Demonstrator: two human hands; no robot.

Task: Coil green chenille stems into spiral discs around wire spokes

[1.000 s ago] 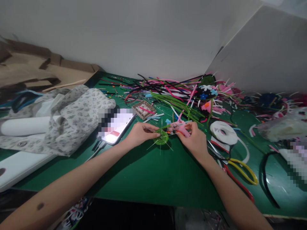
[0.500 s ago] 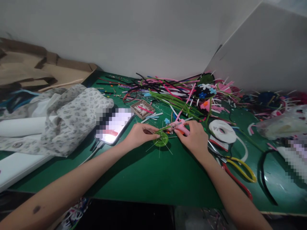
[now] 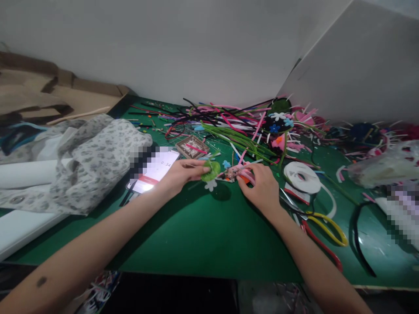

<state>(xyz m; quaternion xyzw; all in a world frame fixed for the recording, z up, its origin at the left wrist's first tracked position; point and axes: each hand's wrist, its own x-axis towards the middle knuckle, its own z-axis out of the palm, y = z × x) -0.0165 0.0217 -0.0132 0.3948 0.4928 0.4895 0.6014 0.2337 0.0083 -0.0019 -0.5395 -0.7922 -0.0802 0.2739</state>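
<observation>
My left hand [image 3: 178,176] is closed, its thumb and fingers pinching a small green disc [image 3: 211,171] above the green tabletop. A white flower [image 3: 211,186] shows at the lower edge of the disc. On the right, my right hand [image 3: 260,181] is closed round a pink hot glue gun [image 3: 245,172] with a stick jutting from its back. The gun's tip points left toward the disc, with a small gap between them. Beside the gun lies a small blue flower [image 3: 226,164].
Behind my hands spread green pipe cleaners [image 3: 235,139] and many coloured ones. A phone [image 3: 153,168] and a patterned cloth [image 3: 98,161] lie left. A white ribbon roll [image 3: 301,177], scissors [image 3: 327,224] and a black strip [image 3: 358,240] lie right. A beaded square tray [image 3: 191,147] sits ahead.
The green disc has been raised and turned, and the white flower now shows below it. My left hand has moved slightly up and left. My right hand stays round the glue gun.
</observation>
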